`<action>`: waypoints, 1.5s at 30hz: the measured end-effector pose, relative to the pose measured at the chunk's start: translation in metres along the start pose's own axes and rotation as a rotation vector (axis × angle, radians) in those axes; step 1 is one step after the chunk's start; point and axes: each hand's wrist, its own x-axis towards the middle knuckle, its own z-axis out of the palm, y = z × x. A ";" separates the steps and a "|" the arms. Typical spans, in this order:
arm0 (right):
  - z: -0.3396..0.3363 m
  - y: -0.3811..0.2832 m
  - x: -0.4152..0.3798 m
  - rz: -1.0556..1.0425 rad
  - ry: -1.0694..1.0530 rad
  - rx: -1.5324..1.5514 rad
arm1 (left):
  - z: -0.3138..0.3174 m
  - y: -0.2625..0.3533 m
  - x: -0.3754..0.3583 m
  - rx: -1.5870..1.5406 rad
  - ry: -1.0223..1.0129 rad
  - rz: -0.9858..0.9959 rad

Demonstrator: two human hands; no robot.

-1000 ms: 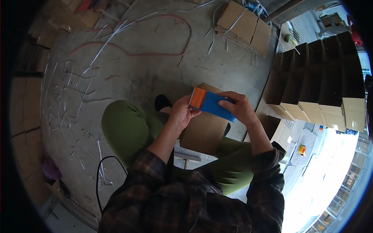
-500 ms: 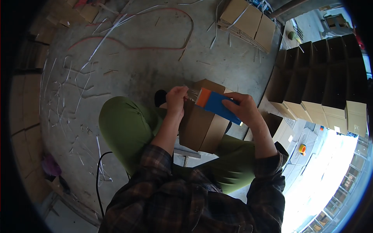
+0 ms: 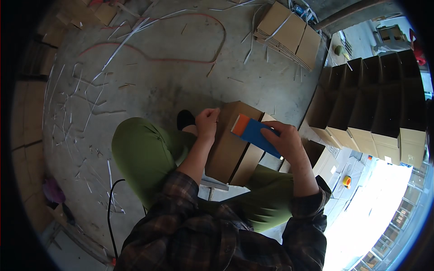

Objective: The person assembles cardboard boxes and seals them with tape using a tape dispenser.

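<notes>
Near the middle of the frame, the right hand gripped a small box, blue with an orange end, its thumb across the near face and its fingers behind. The small box slanted over a brown carton, its orange end pointing to the upper left; whether the two touched could not be told. A dark slit ran down the carton's top, right of its middle. The left hand was just beside the carton's upper left edge, its fingers curled together; whether they pinched anything could not be told. A visible gap separated that hand from the small box's orange end. Green trousers closed in the lower left and lower right sides of the carton. Above it, a broad stretch of concrete floor reached up to a red strap and, at the upper right, a stack of flat cardboard. Thin white strips littered the left side. At the right edge, open cartons stood in rows, well apart from the right hand.
</notes>
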 end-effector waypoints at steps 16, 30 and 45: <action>0.011 0.009 0.007 -0.029 0.058 -0.111 | 0.014 -0.013 -0.003 0.473 -0.062 0.207; 0.013 0.012 0.008 0.009 0.065 -0.135 | 0.004 -0.006 -0.032 -0.198 -0.497 -0.053; 0.006 0.016 0.010 -0.046 0.056 -0.106 | -0.006 0.038 -0.116 0.951 -0.953 1.129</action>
